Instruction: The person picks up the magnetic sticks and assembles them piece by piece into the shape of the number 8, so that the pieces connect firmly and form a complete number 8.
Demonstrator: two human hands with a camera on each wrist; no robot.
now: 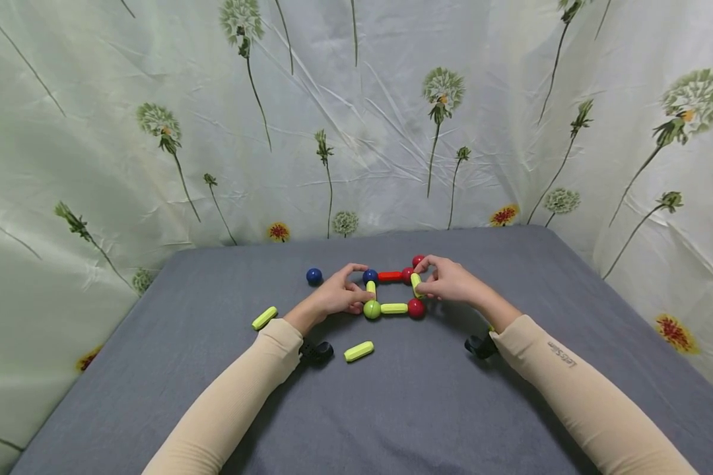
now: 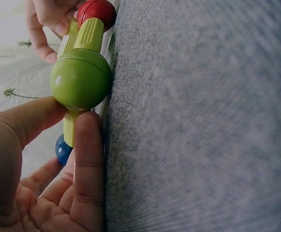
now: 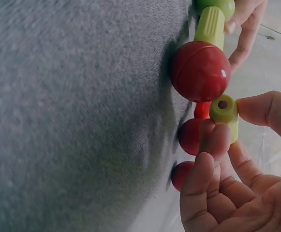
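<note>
On the grey cloth, balls and rods form a four-sided frame. A blue ball [image 1: 370,277], red rod [image 1: 390,276] and red ball [image 1: 408,275] make its far side. A green ball [image 1: 372,309], yellow-green rod [image 1: 394,308] and red ball [image 1: 416,308] make the near one. My left hand [image 1: 333,293] holds the left yellow-green rod [image 2: 69,126] beside the green ball, a finger reaching the blue ball. My right hand [image 1: 451,280] pinches another yellow-green rod [image 3: 224,110] at the right side; its near end, with a round dark inset, is uncovered beside the near red ball.
Another red ball [image 1: 418,261] sits behind the frame's far right corner. A loose blue ball [image 1: 313,276] lies to the left. Two loose yellow-green rods rest nearer, one left [image 1: 264,318] and one in front [image 1: 359,351]. A flower-printed curtain [image 1: 356,132] hangs behind the table.
</note>
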